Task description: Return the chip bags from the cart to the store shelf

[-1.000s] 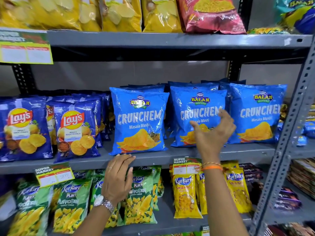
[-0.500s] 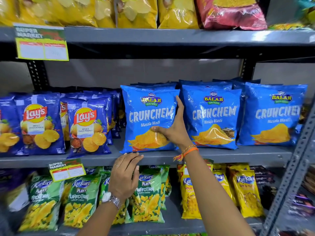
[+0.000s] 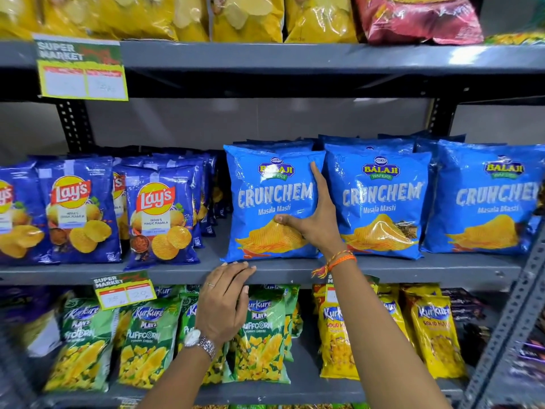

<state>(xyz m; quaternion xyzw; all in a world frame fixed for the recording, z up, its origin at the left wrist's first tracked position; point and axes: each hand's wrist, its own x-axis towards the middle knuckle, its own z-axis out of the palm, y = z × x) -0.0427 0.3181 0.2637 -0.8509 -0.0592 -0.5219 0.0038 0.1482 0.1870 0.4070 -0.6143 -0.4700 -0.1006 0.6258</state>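
Note:
Three light-blue Crunchem chip bags stand upright in a row on the grey middle shelf [image 3: 413, 271]. My right hand [image 3: 315, 225] grips the right edge of the leftmost Crunchem bag [image 3: 265, 202]: the thumb lies across its front and the fingers reach up between it and the middle Crunchem bag [image 3: 380, 202]. The third Crunchem bag [image 3: 486, 202] stands further right, untouched. More blue bags stand behind them. My left hand [image 3: 224, 302] lies flat on the front lip of the shelf just below the held bag, holding nothing. No cart is in view.
Dark-blue Lay's bags [image 3: 159, 214] fill the shelf's left part, with a small gap before the Crunchem row. Green Kurkure bags [image 3: 147, 335] and yellow Kurkure bags [image 3: 433, 335] hang below. Yellow bags [image 3: 236, 16] crowd the top shelf. A perforated steel post [image 3: 507, 320] slants at right.
My right hand moved left from the middle Crunchem bag to the right edge of the leftmost one and took hold of it. My left hand stayed on the shelf lip.

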